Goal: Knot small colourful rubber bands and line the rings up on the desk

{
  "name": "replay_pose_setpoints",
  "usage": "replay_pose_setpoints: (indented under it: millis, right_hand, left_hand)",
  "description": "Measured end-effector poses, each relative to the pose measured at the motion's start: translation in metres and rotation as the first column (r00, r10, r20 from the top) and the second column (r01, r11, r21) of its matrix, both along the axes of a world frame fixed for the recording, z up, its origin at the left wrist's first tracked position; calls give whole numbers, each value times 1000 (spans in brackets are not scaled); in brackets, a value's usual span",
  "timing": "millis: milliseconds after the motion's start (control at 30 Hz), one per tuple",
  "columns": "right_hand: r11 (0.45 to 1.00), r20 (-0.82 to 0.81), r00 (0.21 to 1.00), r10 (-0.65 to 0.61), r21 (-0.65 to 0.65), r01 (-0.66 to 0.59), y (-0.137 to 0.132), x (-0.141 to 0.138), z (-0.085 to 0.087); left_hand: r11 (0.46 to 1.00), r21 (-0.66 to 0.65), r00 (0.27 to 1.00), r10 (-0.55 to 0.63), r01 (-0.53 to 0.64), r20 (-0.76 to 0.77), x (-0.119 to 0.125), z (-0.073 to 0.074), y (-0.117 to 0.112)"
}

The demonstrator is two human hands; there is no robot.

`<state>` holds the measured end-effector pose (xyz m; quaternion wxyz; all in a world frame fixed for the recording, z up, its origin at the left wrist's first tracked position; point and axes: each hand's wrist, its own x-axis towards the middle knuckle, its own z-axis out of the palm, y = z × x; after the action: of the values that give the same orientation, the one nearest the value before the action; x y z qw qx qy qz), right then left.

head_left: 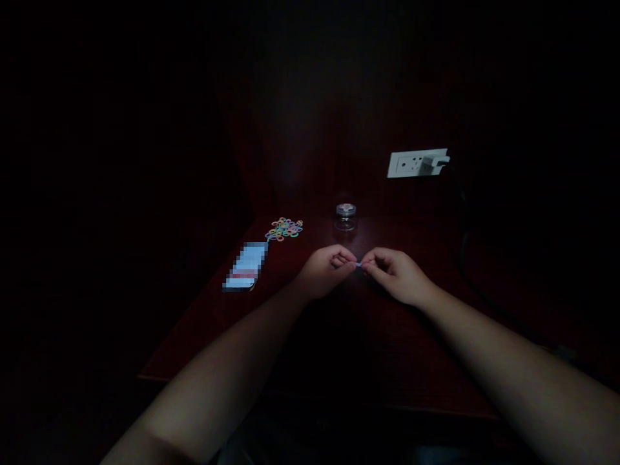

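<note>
My left hand (325, 268) and my right hand (394, 274) meet fingertip to fingertip over a dark red wooden table (203, 323). Both are closed in a pinch on one tiny pale blue band (359, 263) held between them. A heap of several small coloured elastic bands (285, 228) lies on the table behind and to the left of my left hand. A small clear glass jar (345, 216) stands just beyond my hands.
A flat white and blue packet (246, 266) lies at the table's left edge. A white wall socket (417, 163) with a plug in it sits at the back right, and a dark cable (465, 271) runs down from it. The room is very dark.
</note>
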<state>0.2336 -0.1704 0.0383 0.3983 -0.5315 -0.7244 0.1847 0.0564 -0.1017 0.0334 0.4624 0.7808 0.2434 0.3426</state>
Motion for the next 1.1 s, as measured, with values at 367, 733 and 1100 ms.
replay_pose_setpoints:
  millis: [367,733,1100]
  right_hand:
    - [1000,-22,1000,20,16,-20,0,1,-2]
    - [996,-49,997,62,65,-59,0,-2,0]
    - [997,-78,995,64,53,-60,-1,-1,-1]
  left_hand:
    - [1000,-25,1000,19,-19,4,1,-1,0]
    - [999,-36,1000,-20,20,0,2,0,-1]
    - [997,-42,995,-67,64,-70,-1,3,-4]
